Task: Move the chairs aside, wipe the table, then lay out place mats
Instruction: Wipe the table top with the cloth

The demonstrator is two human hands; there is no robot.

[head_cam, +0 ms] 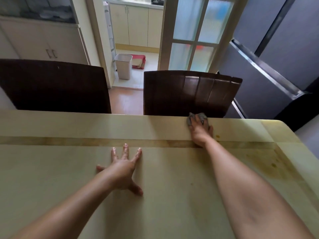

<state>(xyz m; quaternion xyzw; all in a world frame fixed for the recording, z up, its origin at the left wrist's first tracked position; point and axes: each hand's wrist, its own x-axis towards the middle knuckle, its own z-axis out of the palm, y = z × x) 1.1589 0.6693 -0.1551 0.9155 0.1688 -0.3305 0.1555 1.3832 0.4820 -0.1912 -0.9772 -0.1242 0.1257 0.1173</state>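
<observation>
A cream table [69, 178] with a brown inlaid stripe fills the lower view. My right hand [200, 131] reaches to the far edge and presses a crumpled grey cloth [198, 118] flat against the tabletop. My left hand [123, 168] lies flat on the table near the middle, fingers spread, holding nothing. Two dark brown chairs stand against the far side: one at the left [55, 87], one at the right [189, 93] just behind the cloth. No place mats are in view.
Small yellowish stains [272, 163] mark the table's right end. Beyond the chairs a doorway opens onto a kitchen with a white waste bin [122, 66] and a red mat [139, 61]. A grey refrigerator [276, 49] stands at the right, cream cabinets [43, 42] at the left.
</observation>
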